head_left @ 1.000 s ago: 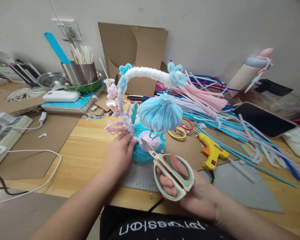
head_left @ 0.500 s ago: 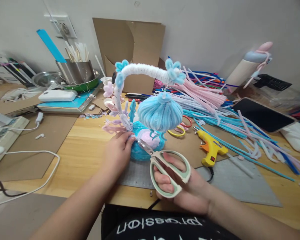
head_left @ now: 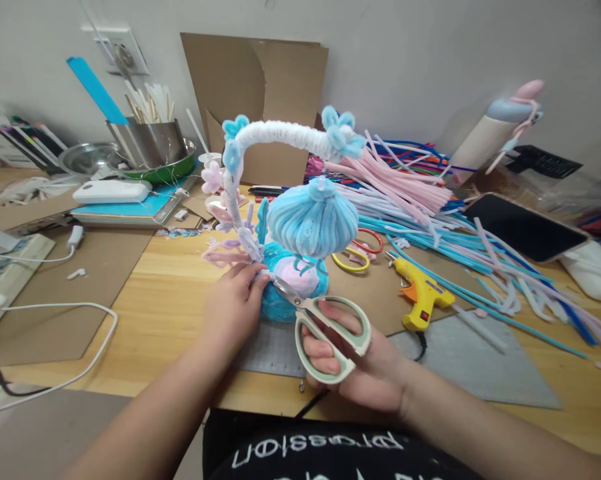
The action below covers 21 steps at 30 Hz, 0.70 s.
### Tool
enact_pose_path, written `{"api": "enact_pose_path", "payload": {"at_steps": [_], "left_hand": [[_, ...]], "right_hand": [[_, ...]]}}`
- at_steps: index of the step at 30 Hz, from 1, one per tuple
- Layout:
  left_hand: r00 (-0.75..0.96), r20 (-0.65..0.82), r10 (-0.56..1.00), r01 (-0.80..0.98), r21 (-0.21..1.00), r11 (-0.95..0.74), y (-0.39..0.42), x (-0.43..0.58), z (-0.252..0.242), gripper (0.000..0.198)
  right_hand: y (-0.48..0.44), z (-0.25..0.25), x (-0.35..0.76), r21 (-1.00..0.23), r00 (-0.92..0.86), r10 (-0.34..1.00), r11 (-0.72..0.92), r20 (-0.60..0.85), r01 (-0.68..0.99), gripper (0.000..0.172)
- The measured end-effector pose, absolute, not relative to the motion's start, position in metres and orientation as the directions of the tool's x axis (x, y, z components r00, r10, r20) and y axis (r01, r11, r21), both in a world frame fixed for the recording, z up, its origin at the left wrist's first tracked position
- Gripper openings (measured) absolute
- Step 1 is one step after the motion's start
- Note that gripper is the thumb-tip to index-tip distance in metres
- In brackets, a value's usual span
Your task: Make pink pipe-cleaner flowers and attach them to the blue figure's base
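A pipe-cleaner lamp (head_left: pixel 290 137) stands before me, with a white curved arm, blue flowers and a hanging pleated blue shade (head_left: pixel 314 217). Its round blue base (head_left: pixel 280 310) has a pale pink centre. My left hand (head_left: pixel 235 297) is closed at the foot of the arm, pinching a pale pipe cleaner (head_left: pixel 265 273), mostly hidden by the fingers. In my right hand (head_left: pixel 365 370) are cream and green scissors (head_left: pixel 357 313), fingers through the handles. Their blades point left over the base, the tips close to my left fingertips; whether they touch the pipe cleaner I cannot tell.
A yellow hot glue gun (head_left: pixel 423 293) lies to the right on cardboard, its cord running forward. Behind it spread loose pipe cleaners (head_left: pixel 395 180) and a phone (head_left: pixel 525 227). At left are a white cable (head_left: pixel 107 308), a power strip (head_left: pixel 20 273) and a metal cup of sticks (head_left: pixel 150 143).
My right hand and the scissors have shifted slightly left and up, and the handles look a little closer together. The lamp's top leans slightly further left in view. My left hand keeps its pinch.
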<state>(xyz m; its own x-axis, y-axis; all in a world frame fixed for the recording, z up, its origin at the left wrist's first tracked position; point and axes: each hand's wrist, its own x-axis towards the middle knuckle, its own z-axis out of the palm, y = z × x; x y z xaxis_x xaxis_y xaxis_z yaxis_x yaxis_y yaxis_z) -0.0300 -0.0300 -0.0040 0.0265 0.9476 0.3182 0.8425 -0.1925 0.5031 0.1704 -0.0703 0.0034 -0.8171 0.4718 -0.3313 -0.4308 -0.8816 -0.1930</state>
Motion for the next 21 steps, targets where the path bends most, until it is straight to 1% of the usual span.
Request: {"api": "enact_pose_path", "payload": {"at_steps": [2,5,8,11,14,16,19,21], "left_hand": [[0.078,0.325,0.943,0.845,0.479,-0.235,-0.030,-0.030,-0.004,0.024],[0.151,0.316,0.937,0.864,0.418,-0.280,-0.029,-0.028,-0.004,0.024],[0.126,0.293,0.948,0.888,0.392,-0.240,-0.027,-0.025,-0.006,0.025],[0.051,0.271,0.961,0.883,0.438,-0.170,-0.025,-0.023,-0.009,0.024],[0.004,0.269,0.963,0.853,0.502,-0.144,-0.023,-0.024,-0.013,0.024],[-0.009,0.283,0.959,0.827,0.542,-0.152,-0.024,-0.024,-0.015,0.024],[-0.022,0.316,0.948,0.785,0.593,-0.179,-0.026,-0.024,-0.016,0.022],[-0.020,0.329,0.944,0.761,0.617,-0.199,-0.029,-0.025,-0.016,0.019]], "right_hand": [[-0.069,0.003,0.171,-0.216,-0.809,0.481,-0.877,-0.339,-0.430,0.029],[-0.066,0.002,0.171,-0.283,-0.794,0.477,-0.876,-0.376,-0.391,0.028],[-0.062,0.000,0.170,-0.342,-0.772,0.434,-0.892,-0.464,-0.295,0.033],[-0.058,-0.001,0.170,-0.387,-0.754,0.410,-0.895,-0.513,-0.223,0.046],[-0.056,0.000,0.169,-0.405,-0.777,0.390,-0.894,-0.495,-0.190,0.054],[-0.056,0.001,0.168,-0.407,-0.781,0.391,-0.893,-0.487,-0.194,0.056],[-0.058,0.002,0.166,-0.440,-0.745,0.437,-0.872,-0.503,-0.214,0.053],[-0.060,0.003,0.167,-0.442,-0.737,0.437,-0.873,-0.516,-0.208,0.052]]}}
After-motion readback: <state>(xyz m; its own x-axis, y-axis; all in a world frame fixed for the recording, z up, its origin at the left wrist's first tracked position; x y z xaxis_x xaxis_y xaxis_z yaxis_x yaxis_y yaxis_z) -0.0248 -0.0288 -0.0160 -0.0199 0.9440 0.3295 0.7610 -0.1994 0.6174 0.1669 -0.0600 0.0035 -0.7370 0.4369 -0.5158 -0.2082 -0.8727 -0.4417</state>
